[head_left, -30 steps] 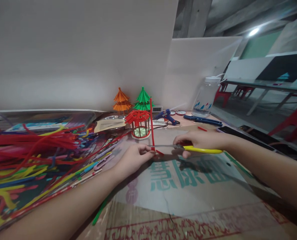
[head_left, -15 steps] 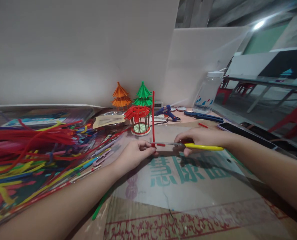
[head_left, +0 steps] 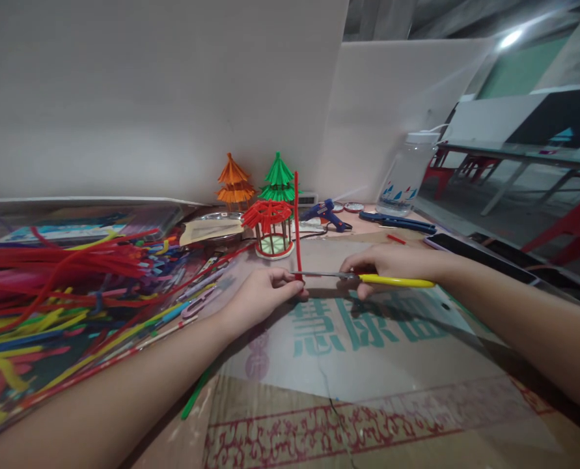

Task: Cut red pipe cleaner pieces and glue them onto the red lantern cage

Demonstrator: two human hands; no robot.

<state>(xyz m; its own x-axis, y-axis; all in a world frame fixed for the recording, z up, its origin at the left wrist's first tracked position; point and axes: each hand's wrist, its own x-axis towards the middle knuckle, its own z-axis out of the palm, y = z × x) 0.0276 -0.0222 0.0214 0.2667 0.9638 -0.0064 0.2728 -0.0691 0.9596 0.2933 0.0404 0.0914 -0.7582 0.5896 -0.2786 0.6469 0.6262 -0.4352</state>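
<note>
My left hand (head_left: 270, 292) pinches the lower end of a red pipe cleaner (head_left: 297, 221), which stands upright above the fingertips. My right hand (head_left: 387, 267) holds scissors (head_left: 394, 280) with yellow handles. Their blades point left and reach the pipe cleaner just above my left fingertips; whether the blades are closed on it is too fine to tell. Just behind stands a small pavilion (head_left: 273, 234) with a red pipe-cleaner roof, brown posts and a pale base. Farther back are an orange tiered roof model (head_left: 234, 179) and a green one (head_left: 278, 177).
Many coloured pipe cleaners (head_left: 60, 280) are heaped at left. A blue glue gun (head_left: 326, 213), blue-handled pliers (head_left: 397, 222) and a clear bottle (head_left: 407, 176) stand or lie at the back. A phone (head_left: 480, 257) lies at right. A short red piece (head_left: 396, 239) lies near the pliers.
A short red length that stuck out to the right below the blades no longer shows there. Both hands keep nearly the same pose, and the view has shifted slightly.
</note>
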